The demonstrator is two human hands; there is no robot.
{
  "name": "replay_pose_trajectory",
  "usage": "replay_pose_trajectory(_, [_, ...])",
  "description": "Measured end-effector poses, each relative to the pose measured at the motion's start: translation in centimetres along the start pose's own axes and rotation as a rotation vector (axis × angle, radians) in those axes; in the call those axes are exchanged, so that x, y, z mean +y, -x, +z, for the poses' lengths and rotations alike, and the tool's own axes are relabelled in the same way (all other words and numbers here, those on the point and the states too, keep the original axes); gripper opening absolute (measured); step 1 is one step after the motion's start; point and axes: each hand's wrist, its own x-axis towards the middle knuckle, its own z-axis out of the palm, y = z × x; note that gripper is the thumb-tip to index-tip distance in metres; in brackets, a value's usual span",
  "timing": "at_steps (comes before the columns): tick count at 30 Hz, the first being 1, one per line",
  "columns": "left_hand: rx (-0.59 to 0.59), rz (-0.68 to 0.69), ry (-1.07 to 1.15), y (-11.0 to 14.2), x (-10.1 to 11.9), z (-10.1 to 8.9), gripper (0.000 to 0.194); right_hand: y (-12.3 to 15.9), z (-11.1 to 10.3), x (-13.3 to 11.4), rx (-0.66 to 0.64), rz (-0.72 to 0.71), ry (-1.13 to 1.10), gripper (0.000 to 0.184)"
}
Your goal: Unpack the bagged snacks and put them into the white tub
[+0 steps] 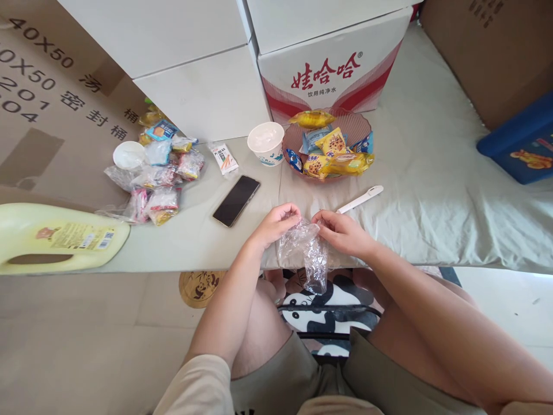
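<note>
My left hand (276,222) and my right hand (341,230) both pinch a crumpled clear plastic bag (305,253) at the near edge of the cloth-covered surface (432,190). The bag hangs down between them over my lap. Both hands have their fingers closed on the bag's top edge. A white pen-like tool (360,199) lies just beyond my right hand. A black phone (236,200) lies beyond my left hand.
A pink bowl (362,124) holds several snack packets. A paper cup (266,143) stands beside it. A heap of small wrapped snacks (158,173) lies at left, with a yellow jug (56,236) nearer. Cardboard boxes (332,63) stand behind, a blue box (518,144) at right.
</note>
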Motion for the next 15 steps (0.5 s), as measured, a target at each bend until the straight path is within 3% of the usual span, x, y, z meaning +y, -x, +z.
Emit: replay_pose_trajectory(15, [-0.030,0.015,-0.121,-0.35,-0.48,0.18,0.024,0.14,0.14,-0.33,-0.013,-0.040,0.173,0.024])
